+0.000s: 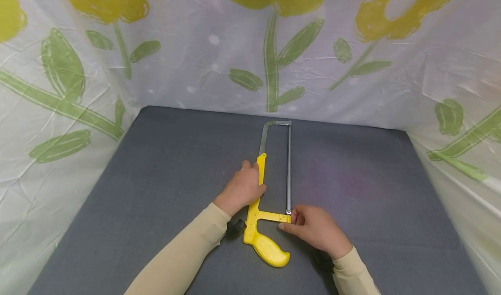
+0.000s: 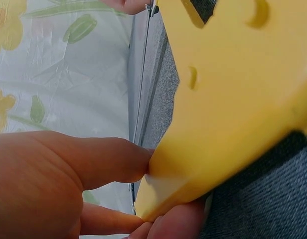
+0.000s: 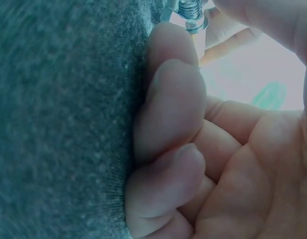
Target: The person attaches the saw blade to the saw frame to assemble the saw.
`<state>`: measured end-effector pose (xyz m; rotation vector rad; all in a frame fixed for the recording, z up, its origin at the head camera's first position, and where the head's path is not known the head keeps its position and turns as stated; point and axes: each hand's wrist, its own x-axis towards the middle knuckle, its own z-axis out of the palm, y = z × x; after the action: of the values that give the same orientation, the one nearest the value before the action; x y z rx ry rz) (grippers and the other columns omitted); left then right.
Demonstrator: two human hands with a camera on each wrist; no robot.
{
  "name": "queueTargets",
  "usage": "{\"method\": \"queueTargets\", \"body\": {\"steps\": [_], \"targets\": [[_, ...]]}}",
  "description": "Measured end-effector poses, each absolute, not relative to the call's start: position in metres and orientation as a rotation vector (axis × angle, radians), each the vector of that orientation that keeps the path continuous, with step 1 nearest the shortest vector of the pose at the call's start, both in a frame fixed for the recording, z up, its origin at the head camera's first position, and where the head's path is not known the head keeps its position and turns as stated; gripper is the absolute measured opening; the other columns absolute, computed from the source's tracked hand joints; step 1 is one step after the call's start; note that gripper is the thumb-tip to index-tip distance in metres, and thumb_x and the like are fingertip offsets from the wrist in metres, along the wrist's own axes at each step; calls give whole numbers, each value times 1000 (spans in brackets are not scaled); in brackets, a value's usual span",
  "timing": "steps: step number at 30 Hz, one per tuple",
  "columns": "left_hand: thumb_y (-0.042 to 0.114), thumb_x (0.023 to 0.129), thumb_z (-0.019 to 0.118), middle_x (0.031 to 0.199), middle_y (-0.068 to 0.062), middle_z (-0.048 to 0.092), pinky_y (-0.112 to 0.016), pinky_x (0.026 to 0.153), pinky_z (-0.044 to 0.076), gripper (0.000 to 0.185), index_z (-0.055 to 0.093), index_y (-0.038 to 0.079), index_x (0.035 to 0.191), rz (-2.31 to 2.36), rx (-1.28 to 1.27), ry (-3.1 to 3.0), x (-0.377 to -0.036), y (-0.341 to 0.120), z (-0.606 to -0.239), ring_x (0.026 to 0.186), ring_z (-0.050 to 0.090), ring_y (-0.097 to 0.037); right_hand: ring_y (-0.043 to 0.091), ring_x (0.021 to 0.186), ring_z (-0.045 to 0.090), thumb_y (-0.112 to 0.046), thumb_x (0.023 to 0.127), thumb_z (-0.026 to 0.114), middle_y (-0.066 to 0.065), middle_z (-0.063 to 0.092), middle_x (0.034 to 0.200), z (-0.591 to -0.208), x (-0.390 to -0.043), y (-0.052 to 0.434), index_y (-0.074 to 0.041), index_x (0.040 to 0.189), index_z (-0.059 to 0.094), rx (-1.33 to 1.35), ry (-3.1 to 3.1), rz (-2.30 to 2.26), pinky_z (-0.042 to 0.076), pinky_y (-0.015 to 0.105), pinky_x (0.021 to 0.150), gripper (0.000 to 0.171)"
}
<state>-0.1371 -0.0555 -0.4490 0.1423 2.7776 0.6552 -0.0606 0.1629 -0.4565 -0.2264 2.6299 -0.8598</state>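
A hacksaw (image 1: 270,250) with a yellow handle and frame lies on the dark grey cloth, its silver bow pointing away from me. The blade (image 1: 289,169) runs along its right side. My left hand (image 1: 240,188) grips the yellow frame above the handle; in the left wrist view the thumb (image 2: 111,158) presses one face, fingertips beneath. At the blade's near end, my right hand (image 1: 318,227) holds the tip of the short yellow arm with thumb and curled fingers. A threaded metal screw (image 3: 188,9) shows by the right fingertips in the right wrist view; its end is partly hidden.
The table's grey cloth (image 1: 176,155) extends around the saw on both sides. White curtains (image 1: 188,47) printed with yellow flowers and green leaves hang behind the table and along its left and right edges.
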Motion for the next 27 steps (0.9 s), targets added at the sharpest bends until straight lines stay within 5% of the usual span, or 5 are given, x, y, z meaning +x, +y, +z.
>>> {"method": "queueTargets", "body": {"steps": [27], "targets": [[26,101,76,132,-22,54,-31,66,58,76,43,-7,160,662,161,2776,-139,-56,-451,74,62,-21,10,59,50,-37,86,87,-8,57,64,-458,-62,164,-23,78,68,-198,2614,-909,37,27,56,26]]}}
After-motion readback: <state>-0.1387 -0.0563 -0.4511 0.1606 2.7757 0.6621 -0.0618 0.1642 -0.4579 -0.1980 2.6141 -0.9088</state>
